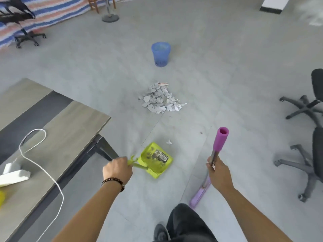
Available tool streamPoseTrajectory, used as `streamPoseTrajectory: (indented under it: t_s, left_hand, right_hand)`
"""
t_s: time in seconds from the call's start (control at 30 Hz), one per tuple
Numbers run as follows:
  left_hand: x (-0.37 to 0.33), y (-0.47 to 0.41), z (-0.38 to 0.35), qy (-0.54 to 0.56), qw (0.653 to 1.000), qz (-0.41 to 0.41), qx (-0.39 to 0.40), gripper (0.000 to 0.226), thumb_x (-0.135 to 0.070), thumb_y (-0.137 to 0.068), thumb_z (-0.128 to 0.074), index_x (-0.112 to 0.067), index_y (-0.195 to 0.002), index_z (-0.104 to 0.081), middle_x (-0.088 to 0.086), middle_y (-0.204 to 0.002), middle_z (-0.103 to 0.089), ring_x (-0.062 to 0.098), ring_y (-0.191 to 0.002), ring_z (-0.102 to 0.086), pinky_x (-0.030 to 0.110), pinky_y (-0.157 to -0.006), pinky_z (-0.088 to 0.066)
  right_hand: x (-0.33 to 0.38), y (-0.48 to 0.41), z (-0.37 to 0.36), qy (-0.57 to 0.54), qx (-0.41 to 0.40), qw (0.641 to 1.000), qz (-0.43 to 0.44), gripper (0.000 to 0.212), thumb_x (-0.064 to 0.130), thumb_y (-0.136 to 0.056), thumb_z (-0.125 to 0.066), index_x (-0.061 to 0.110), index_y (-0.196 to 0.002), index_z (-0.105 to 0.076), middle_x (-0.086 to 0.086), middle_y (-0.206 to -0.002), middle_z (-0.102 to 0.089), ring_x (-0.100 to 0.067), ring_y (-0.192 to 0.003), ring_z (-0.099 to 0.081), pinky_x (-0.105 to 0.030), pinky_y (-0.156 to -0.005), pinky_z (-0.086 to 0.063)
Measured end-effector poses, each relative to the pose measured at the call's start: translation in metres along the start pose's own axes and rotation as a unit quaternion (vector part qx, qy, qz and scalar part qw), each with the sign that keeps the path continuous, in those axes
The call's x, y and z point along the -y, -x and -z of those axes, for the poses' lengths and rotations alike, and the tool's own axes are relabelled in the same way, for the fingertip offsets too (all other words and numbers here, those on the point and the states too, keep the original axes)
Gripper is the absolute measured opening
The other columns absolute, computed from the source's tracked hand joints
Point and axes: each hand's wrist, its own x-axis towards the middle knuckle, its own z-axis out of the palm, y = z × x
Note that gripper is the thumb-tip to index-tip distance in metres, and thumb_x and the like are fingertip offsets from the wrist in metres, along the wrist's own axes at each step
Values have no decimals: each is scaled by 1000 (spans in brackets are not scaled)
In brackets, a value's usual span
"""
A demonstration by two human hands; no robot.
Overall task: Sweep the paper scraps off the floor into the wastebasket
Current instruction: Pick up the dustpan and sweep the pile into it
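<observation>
1. Over on the left stands a wooden table [73, 123] with a dark stripe. A white cord [35, 161] lies in loops on it.
2. Next comes the left hand [117, 169], with a bead bracelet [113, 181] on its wrist. Its fingers are curled tight round the handle of a green dustpan [153, 159].
3. The dustpan is low over the gray floor [227, 67], just in front of the person. It already holds some bits and a dark flat thing with a label. Whether it touches the floor cannot be told.
4. One small paper scrap [169, 142] lies on the floor just past the dustpan.
5. Farther out, in the middle, the paper scraps [160, 98] sit in a pile on the floor.
6. Past the pile stands the blue wastebasket [160, 54], upright and well apart from it.
7. To the right, the right hand [217, 173] is wrapped round the pole of a broom [220, 140], just under its pink grip. The purple head of the broom rests on the floor near the person's leg.
8. Last, on the far right, two black office chairs [311, 105] stand on wheels.
</observation>
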Motion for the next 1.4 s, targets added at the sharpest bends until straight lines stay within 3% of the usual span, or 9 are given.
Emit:
streamPoseTrajectory:
  t_s: [0.37, 0.53, 0.73, 0.8, 0.87, 0.93, 1.0, 1.17, 1.4]
  left_hand:
    - [-49, -258, 65, -62, 997, -34, 0, 24, -45, -93, -49, -25, -99, -62, -2, -99, -67, 24, -94, -66, 27, -68, -45]
    - [-76, -370, 127, -73, 996, -57, 6, 26, -47, -93, -49, -25, -99, -62, -3, -97, -67, 21, -93, -65, 26, -66, -44]
    - [-97, -476, 177, -86, 993, -84, 12, 27, -48, -95, -47, -25, -100, -61, -4, -93, -66, 19, -87, -65, 26, -66, -47]
    - [-105, -519, 187, -89, 991, -95, 20, 28, -47, -94, -48, -24, -99, -61, -4, -94, -67, 20, -88, -65, 26, -67, -47]
    - [-113, -561, 193, -95, 989, -111, 29, 27, -47, -94, -48, -24, -98, -61, -3, -94, -66, 20, -87, -64, 26, -67, -46]
    - [-122, -604, 198, -102, 984, -143, 36, 26, -46, -93, -48, -24, -97, -62, -4, -92, -66, 19, -83, -61, 26, -66, -45]
    - [-131, -647, 202, -107, 977, -178, 45, 25, -46, -93, -48, -25, -96, -61, -5, -90, -65, 19, -81, -61, 26, -65, -45]
    - [-144, -733, 214, -123, 956, -254, 86, 20, -41, -93, -47, -26, -93, -59, -7, -85, -62, 17, -76, -56, 26, -61, -41]
    - [-147, -809, 225, -95, 950, -275, 114, 21, -41, -94, -47, -24, -93, -58, -5, -85, -62, 18, -76, -57, 26, -61, -40]
  right_hand:
    - [81, -224, -36, -1, -4, 996, -91, 8, 16, -94, -54, 17, -102, -54, -1, -78, -65, -23, -67, -66, -41, -67, -58]
    - [124, -318, -30, -20, 3, 991, -133, 11, 19, -94, -54, 17, -104, -58, 0, -82, -65, -18, -67, -63, -31, -62, -53]
    - [187, -403, -34, -66, 38, 969, -234, 25, 52, -96, -46, 27, -91, -50, -9, -87, -57, -23, -57, -63, -29, -54, -49]
    - [207, -435, -43, -282, 68, 900, -325, 9, 25, -98, -45, 20, -92, -48, -8, -70, -53, -26, -47, -60, -32, -51, -52]
    - [225, -462, -49, -523, 63, 744, -412, 22, -6, -87, -27, 7, -92, -44, -10, -67, -37, -25, -48, -44, -34, -55, -47]
    - [239, -485, -56, -662, 13, 585, -469, 24, -6, -83, -24, 5, -89, -45, -14, -78, -38, -32, -70, -43, -45, -80, -52]
    - [260, -508, -61, -721, -52, 490, -486, 10, 3, -89, -37, 5, -89, -47, -14, -88, -38, -29, -82, -40, -50, -95, -51]
    - [302, -572, -81, -666, -127, 502, -537, 19, -8, -93, -39, 4, -79, -43, -8, -79, -38, -15, -67, -45, -18, -44, -54]
    - [369, -667, -78, -715, -119, 443, -528, 25, -3, -93, -38, 8, -70, -43, -6, -61, -42, -13, -50, -48, -16, -34, -46]
